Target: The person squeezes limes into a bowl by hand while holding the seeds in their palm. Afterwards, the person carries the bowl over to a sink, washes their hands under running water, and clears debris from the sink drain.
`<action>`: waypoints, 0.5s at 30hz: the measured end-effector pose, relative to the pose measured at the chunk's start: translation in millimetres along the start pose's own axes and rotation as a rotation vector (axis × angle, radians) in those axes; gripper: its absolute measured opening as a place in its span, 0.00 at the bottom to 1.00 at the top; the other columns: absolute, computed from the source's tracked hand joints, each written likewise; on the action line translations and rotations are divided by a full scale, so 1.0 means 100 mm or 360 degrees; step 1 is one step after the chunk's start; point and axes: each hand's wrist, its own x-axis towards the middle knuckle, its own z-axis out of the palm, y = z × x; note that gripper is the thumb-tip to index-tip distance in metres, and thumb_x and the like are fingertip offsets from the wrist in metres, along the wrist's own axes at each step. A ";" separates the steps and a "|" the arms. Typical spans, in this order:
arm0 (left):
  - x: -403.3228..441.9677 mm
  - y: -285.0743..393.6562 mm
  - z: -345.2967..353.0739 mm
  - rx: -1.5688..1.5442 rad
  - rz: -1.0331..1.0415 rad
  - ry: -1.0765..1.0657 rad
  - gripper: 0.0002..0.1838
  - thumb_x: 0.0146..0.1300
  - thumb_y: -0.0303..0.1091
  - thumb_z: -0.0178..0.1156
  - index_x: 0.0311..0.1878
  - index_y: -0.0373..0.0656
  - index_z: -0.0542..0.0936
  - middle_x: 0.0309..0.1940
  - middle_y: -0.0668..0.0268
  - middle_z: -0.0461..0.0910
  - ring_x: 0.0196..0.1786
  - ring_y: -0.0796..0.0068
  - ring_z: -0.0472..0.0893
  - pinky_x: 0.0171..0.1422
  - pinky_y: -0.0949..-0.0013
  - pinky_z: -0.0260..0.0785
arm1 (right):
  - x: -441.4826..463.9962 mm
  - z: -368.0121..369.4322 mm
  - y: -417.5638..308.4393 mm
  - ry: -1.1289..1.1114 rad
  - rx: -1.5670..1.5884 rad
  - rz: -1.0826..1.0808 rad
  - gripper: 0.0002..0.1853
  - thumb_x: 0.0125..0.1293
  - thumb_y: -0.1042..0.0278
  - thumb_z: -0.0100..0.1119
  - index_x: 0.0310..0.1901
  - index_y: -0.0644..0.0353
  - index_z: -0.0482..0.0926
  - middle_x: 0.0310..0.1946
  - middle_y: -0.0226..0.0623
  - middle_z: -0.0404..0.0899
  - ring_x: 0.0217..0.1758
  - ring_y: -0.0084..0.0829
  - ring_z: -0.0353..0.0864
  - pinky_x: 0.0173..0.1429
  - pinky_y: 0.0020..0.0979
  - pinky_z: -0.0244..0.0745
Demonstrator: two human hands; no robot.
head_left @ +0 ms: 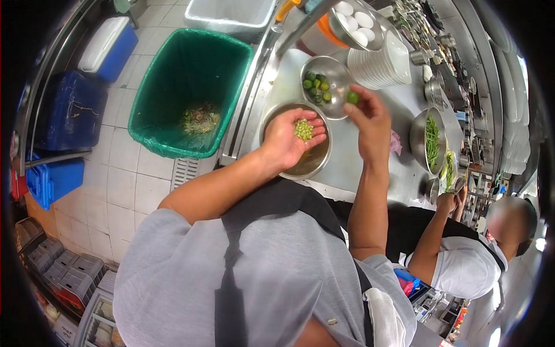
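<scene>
My left hand (283, 141) lies palm up with its fingers loosely extended, holding a small heap of green pieces (303, 130) that look like chopped beans. It is over a steel bowl (325, 151), whose brownish inside is partly hidden. Between its thumb and fingers, my right hand (370, 118) grips a small green lime (352, 97). Beside that hand stands another steel bowl (341, 70), with several small green limes (316, 87) inside.
Left of the steel counter (341, 165) stands a bin with a green liner (153, 81), scraps at its bottom. Stacked white plates (381, 63) and a bowl of eggs (358, 29) sit farther back. On the right, a co-worker (462, 257) works near a bowl of green beans (432, 141).
</scene>
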 end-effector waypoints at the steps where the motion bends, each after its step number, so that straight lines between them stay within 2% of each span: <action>1: 0.00 0.00 0.00 -0.0021 -0.0008 -0.0007 0.16 0.73 0.39 0.44 0.47 0.37 0.76 0.44 0.54 0.78 0.49 0.59 0.79 0.59 0.52 0.73 | -0.13 0.04 -0.04 -0.0019 -0.0064 -0.0045 0.18 0.59 0.75 0.65 0.52 0.63 0.79 0.40 0.35 0.80 0.39 0.25 0.78 0.46 0.26 0.75; 4: 0.01 -0.03 -0.03 -0.0063 0.0019 -0.0091 0.15 0.71 0.39 0.45 0.43 0.39 0.76 0.41 0.58 0.77 0.44 0.63 0.77 0.52 0.56 0.73 | -0.42 0.23 0.01 -0.0199 -0.0582 -0.0321 0.16 0.61 0.73 0.63 0.51 0.61 0.79 0.36 0.38 0.79 0.38 0.33 0.79 0.45 0.30 0.75; 7: 0.04 -0.05 -0.07 -0.0007 0.0040 -0.0107 0.15 0.73 0.39 0.44 0.44 0.41 0.77 0.42 0.63 0.79 0.44 0.67 0.78 0.47 0.60 0.72 | -0.51 0.38 0.05 -0.0210 -0.0807 -0.0316 0.14 0.61 0.72 0.63 0.49 0.59 0.79 0.35 0.43 0.78 0.38 0.42 0.79 0.43 0.36 0.74; 9: 0.01 -0.04 -0.07 0.0023 0.0035 -0.0092 0.14 0.73 0.38 0.44 0.45 0.41 0.78 0.41 0.63 0.80 0.43 0.68 0.79 0.48 0.64 0.71 | -0.51 0.42 0.10 -0.0169 -0.0808 -0.0343 0.12 0.62 0.71 0.63 0.47 0.60 0.80 0.36 0.44 0.79 0.38 0.44 0.79 0.42 0.38 0.74; 15: 0.00 -0.04 -0.03 0.0057 0.0114 -0.0032 0.15 0.73 0.38 0.44 0.44 0.39 0.77 0.41 0.60 0.80 0.44 0.66 0.79 0.51 0.63 0.71 | -0.50 0.49 0.33 -0.0054 -0.0911 -0.0465 0.10 0.65 0.65 0.62 0.41 0.62 0.79 0.31 0.44 0.79 0.35 0.45 0.80 0.39 0.40 0.73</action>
